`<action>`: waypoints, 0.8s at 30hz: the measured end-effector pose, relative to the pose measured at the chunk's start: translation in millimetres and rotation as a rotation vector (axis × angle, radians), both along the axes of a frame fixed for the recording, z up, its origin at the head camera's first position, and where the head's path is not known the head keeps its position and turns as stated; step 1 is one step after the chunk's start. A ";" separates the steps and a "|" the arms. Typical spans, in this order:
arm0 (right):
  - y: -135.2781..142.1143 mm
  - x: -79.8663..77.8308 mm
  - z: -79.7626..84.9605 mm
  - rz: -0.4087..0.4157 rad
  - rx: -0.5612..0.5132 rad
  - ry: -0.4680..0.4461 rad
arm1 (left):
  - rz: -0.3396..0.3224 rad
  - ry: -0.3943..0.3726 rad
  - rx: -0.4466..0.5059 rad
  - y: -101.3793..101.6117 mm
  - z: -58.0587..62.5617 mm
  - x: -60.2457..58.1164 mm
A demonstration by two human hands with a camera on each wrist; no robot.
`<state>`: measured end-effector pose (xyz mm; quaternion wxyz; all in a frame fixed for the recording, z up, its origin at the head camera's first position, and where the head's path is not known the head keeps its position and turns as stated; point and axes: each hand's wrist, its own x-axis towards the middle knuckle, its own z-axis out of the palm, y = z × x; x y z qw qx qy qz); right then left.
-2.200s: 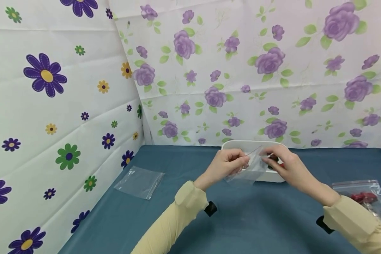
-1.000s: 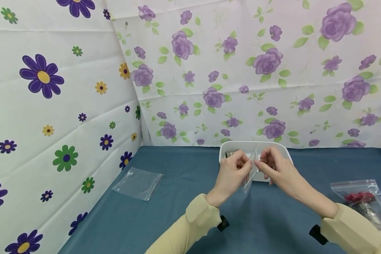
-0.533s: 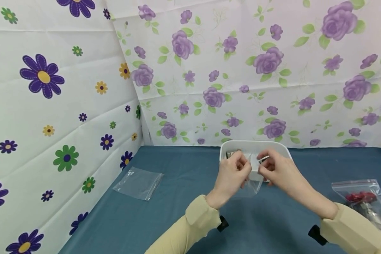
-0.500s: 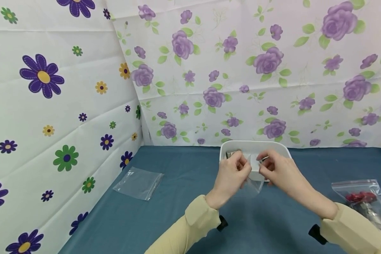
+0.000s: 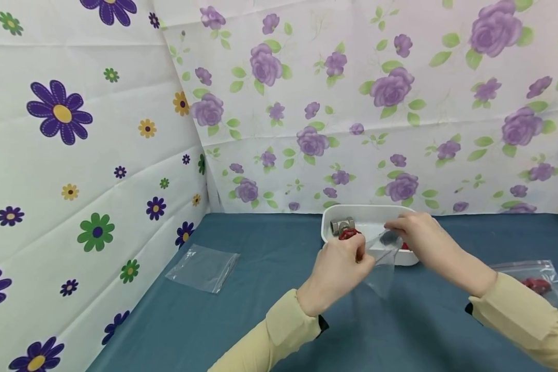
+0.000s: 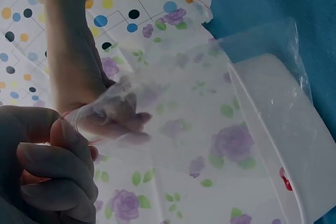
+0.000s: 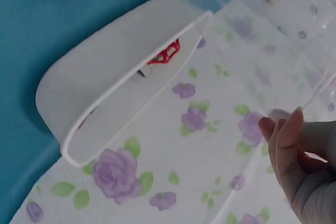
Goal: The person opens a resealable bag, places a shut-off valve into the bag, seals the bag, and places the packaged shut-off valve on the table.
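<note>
In the head view my left hand [image 5: 337, 271] pinches the edge of a clear zip bag [image 5: 381, 279], its fingers curled. The right hand [image 5: 432, 245] holds the bag's other side near the mouth, and its thumb is mostly hidden. Through the plastic, its fingers show in the left wrist view. Between the hands the bag hangs flat, in front of a white plastic bin [image 5: 369, 211]. Inside the bin lies a metal valve [image 5: 341, 226] with a red handwheel [image 5: 349, 233]. More red [image 5: 405, 246] shows at the bin's right end, under the right hand.
Another clear zip bag [image 5: 202, 268] lies flat on the blue tablecloth [image 5: 269, 243] at the left. At the right, a zip bag [image 5: 551, 284] holds a red-handled part, partly behind the right sleeve [image 5: 516, 305]. A floral cloth [image 5: 283, 170] hangs behind the table.
Both hands have turned over and the right has shifted right and up, drawing the bag out between them. The valve at the bin's left is now uncovered by the left hand.
</note>
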<state>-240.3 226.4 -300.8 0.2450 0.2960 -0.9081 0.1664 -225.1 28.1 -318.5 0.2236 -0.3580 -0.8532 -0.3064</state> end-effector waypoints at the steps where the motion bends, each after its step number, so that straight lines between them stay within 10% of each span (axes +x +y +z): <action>1: 0.0 -1.5 0.7 0.012 0.008 0.015 | 0.000 -0.003 -0.001 0.1 0.0 1.0; 9: 2.4 -4.9 0.6 0.058 -0.062 -0.040 | 0.005 0.018 0.005 -0.8 -0.6 0.1; 14: 3.4 -3.0 -0.9 0.067 -0.097 -0.038 | -0.112 0.071 0.050 -2.6 0.7 -7.3; 24: 8.6 -4.0 1.5 0.190 -0.091 0.065 | -0.411 0.484 -0.164 -13.7 24.9 -40.5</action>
